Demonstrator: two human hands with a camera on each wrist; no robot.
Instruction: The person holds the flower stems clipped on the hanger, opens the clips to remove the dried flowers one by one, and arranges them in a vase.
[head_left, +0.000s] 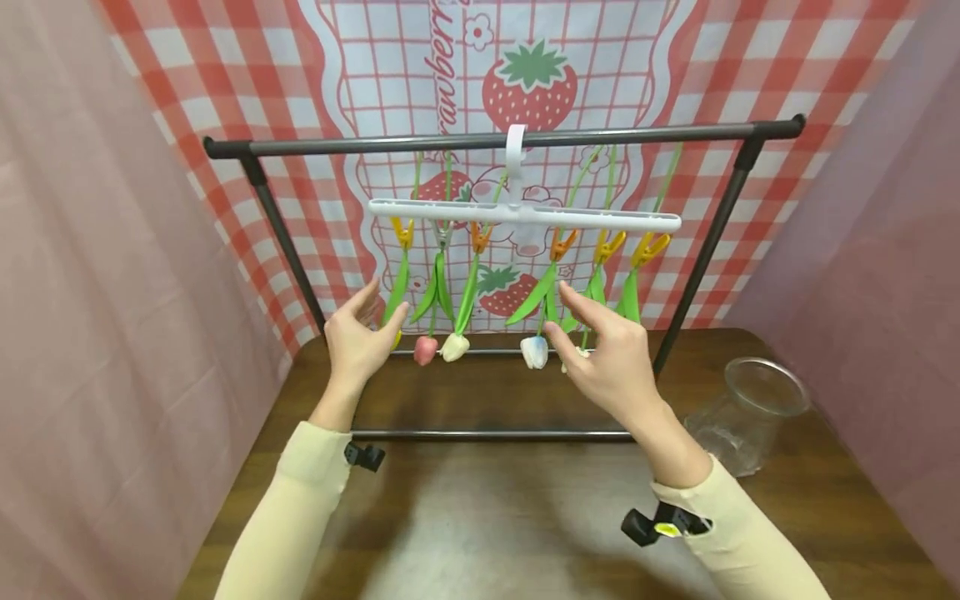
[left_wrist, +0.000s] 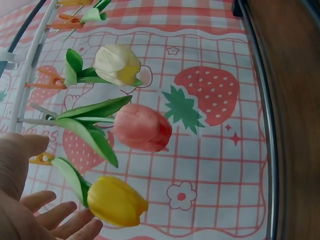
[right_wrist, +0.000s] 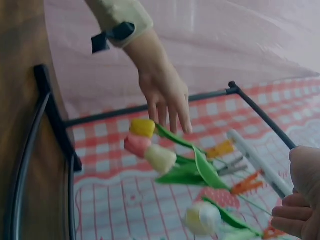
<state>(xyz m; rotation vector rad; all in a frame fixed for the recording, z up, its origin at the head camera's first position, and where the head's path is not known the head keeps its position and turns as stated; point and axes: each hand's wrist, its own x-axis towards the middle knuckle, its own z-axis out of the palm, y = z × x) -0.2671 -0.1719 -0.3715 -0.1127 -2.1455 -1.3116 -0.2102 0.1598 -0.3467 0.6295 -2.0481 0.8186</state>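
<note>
A white clip hanger (head_left: pixel 465 212) hooks over the dark rack's top bar. Artificial tulips hang head-down from its orange, yellow and grey clips, among them a pink tulip (head_left: pixel 425 350), a cream tulip (head_left: pixel 455 347), a white-blue tulip (head_left: pixel 534 352) and a yellow tulip (left_wrist: pixel 116 201). My left hand (head_left: pixel 358 337) is beside the yellow tulip at the left end, fingers spread and holding nothing. On the other side, my right hand (head_left: pixel 611 354) is raised in front of the right-hand tulips, thumb and fingers apart. It hides part of the flowers behind it.
The dark metal rack (head_left: pixel 375 145) stands on a brown wooden table (head_left: pixel 258 500). A clear glass vase (head_left: pixel 738 417) is at the right, behind my right forearm. A strawberry-print checked cloth (head_left: pixel 247 75) hangs at the back, with pink curtains (head_left: pixel 97 292) at the sides.
</note>
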